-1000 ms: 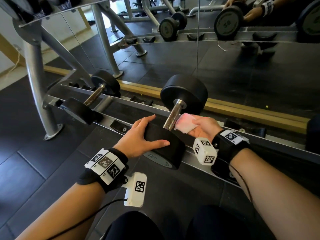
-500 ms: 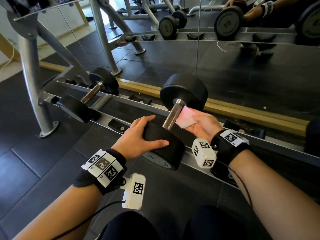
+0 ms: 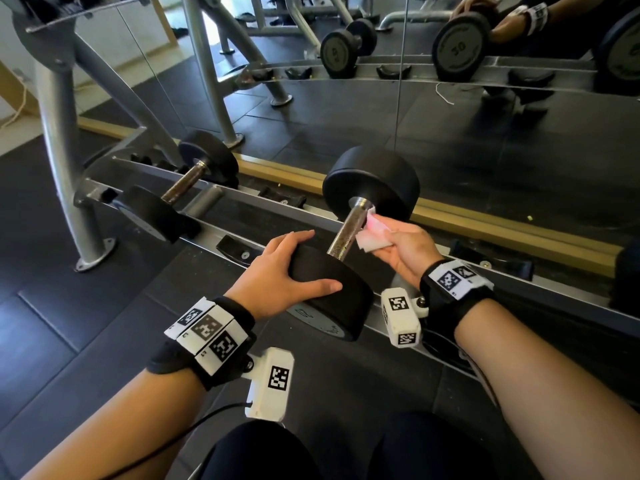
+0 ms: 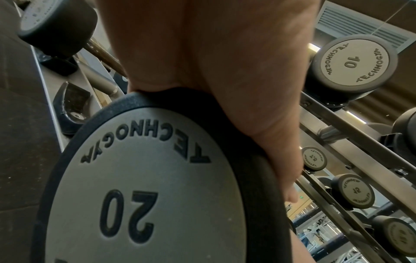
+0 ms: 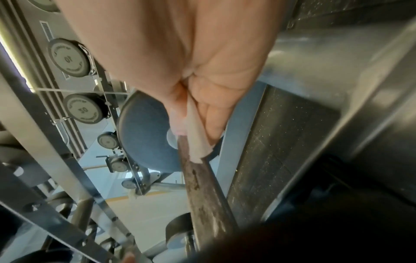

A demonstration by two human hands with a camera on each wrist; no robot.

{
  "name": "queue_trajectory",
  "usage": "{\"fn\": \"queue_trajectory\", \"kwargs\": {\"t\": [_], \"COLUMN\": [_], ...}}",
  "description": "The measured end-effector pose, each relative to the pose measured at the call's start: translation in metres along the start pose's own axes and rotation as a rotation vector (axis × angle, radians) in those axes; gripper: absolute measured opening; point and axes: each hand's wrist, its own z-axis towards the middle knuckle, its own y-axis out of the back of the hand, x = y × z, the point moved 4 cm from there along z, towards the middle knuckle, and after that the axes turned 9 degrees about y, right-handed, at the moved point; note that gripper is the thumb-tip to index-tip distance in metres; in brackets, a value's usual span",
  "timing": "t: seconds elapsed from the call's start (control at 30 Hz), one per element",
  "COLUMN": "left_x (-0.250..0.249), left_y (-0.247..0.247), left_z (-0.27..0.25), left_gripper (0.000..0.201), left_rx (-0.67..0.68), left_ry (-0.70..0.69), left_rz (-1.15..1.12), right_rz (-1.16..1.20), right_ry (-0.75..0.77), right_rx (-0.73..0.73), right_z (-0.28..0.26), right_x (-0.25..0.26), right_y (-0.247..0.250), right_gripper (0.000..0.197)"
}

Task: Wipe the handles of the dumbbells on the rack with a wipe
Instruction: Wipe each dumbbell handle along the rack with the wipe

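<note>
The handle (image 3: 348, 232) of the near dumbbell (image 3: 346, 244) on the low rack (image 3: 221, 233) is being wiped. The dumbbell lies across the rack rails, its near head (image 3: 332, 289) marked 20 in the left wrist view, its far head (image 3: 372, 181) toward the mirror (image 3: 450, 140).

A white wipe (image 3: 372, 233) is pressed against the right side of the handle, at its far end by the collar. In the right wrist view the wipe (image 5: 198, 140) hangs folded between thumb and fingers, touching the bar (image 5: 202, 186), which shows dark rusty specks lower down.

So the step in hand looks like the rub along this handle, with the wipe at the top of its run. The next move probably calls for drawing the wipe down toward the near head, then round the bar to reach the left and under sides, with steady pressure on the knurled metal.

The right hand (image 3: 403, 247) pinches the wipe, fingers curled about it, palm turned left, wrist low beside the rail. The left hand (image 3: 280, 275) lies over the top of the near head, fingers spread and gently bent across the rubber, thumb stretched along its front edge, steadying it, not wrapping it tight.

A second dumbbell (image 3: 180, 195) sits further left on the same rack, well apart; whether its handle has been wiped I cannot tell.
</note>
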Motion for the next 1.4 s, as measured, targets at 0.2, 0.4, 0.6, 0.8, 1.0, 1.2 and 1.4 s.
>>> {"fn": "queue_trajectory", "kwargs": {"t": [0.2, 0.4, 0.6, 0.8, 1.0, 1.2, 1.4], "left_x": [0.000, 0.000, 0.003, 0.005, 0.003, 0.004, 0.004], "left_y": [0.000, 0.000, -0.001, -0.003, -0.004, -0.002, -0.003], "left_z": [-0.001, -0.002, -0.005, -0.010, -0.011, -0.010, -0.011], "left_gripper": [0.112, 0.112, 0.141, 0.139, 0.134, 0.132, 0.131], "left_rx": [-0.004, -0.021, -0.040, -0.113, -0.129, -0.111, -0.133], "left_ry": [-0.003, 0.015, 0.052, 0.052, 0.047, 0.058, 0.069], "left_rz": [0.002, 0.022, -0.150, -0.163, -0.087, -0.077, -0.070], "right_rz": [-0.219, -0.535, -1.195, -1.514, -1.295, -1.257, -1.497], "right_ry": [-0.073, 0.162, 0.408, 0.443, 0.275, 0.428, 0.611], "right_rx": [0.155, 0.177, 0.357, 0.628, 0.662, 0.610, 0.757], "right_z": [-0.022, -0.010, 0.013, 0.011, 0.015, 0.029, 0.034], "right_x": [-0.006, 0.059, 0.056, 0.035, 0.057, 0.092, 0.076], "right_y": [-0.015, -0.013, -0.032, -0.033, -0.039, -0.068, -0.076], "right_gripper": [0.027, 0.026, 0.032, 0.040, 0.028, 0.026, 0.029]}}
